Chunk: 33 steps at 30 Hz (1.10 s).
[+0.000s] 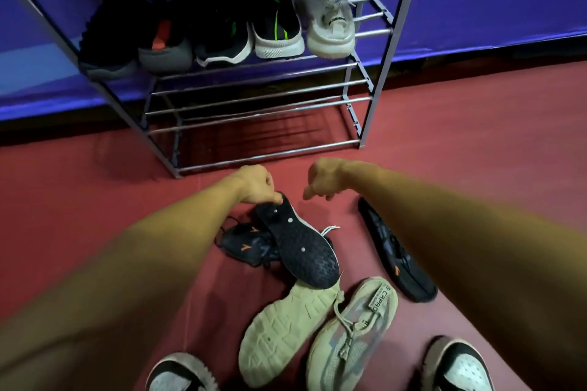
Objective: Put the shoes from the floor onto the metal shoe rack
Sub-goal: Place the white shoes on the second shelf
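left hand (254, 184), right hand (324, 178): bare | worn shoes (457, 365): black, white toe panels

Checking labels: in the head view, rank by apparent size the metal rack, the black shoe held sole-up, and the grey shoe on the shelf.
Metal rack
Black shoe
Grey shoe
The shoes' order is unsure: the black one is nearer the camera.
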{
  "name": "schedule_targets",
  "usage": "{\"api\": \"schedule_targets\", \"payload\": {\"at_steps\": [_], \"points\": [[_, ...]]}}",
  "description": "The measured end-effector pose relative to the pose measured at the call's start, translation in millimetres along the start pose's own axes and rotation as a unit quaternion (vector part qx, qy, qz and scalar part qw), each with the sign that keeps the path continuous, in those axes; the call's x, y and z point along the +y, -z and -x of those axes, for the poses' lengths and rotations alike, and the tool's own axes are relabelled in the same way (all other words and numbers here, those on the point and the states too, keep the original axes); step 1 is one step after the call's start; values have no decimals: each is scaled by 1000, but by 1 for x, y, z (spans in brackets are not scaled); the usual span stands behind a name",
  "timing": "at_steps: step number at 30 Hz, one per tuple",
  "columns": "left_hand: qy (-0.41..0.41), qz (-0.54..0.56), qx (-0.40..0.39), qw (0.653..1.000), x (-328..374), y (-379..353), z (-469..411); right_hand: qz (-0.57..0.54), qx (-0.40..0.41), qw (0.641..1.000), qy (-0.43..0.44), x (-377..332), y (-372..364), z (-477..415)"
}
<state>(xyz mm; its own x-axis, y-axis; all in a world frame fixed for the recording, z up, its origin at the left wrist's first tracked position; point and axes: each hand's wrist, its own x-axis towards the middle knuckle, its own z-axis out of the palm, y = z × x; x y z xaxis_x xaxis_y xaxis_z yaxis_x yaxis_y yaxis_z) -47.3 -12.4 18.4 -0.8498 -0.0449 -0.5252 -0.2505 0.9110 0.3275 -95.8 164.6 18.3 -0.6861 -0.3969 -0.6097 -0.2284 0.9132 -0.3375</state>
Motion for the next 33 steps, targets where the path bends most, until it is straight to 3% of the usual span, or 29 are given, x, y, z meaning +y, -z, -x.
{"api": "schedule_targets", "payload": {"at_steps": [8,19,25,33], "points": [[32,-59,-86,994,-35,-47,-19,58,-90,994,-16,3,-47,-42],[52,-8,-180,982,-55,-89,-38,85,-178,980,-5,-3,-73,-81],[63,74,-155,983,-50,-92,-40,91,-169,981,11,-4,-65,-73],[69,139,-79,985,-21,-51,-30,-53,-129,990,-26,4,-28,-38]]}}
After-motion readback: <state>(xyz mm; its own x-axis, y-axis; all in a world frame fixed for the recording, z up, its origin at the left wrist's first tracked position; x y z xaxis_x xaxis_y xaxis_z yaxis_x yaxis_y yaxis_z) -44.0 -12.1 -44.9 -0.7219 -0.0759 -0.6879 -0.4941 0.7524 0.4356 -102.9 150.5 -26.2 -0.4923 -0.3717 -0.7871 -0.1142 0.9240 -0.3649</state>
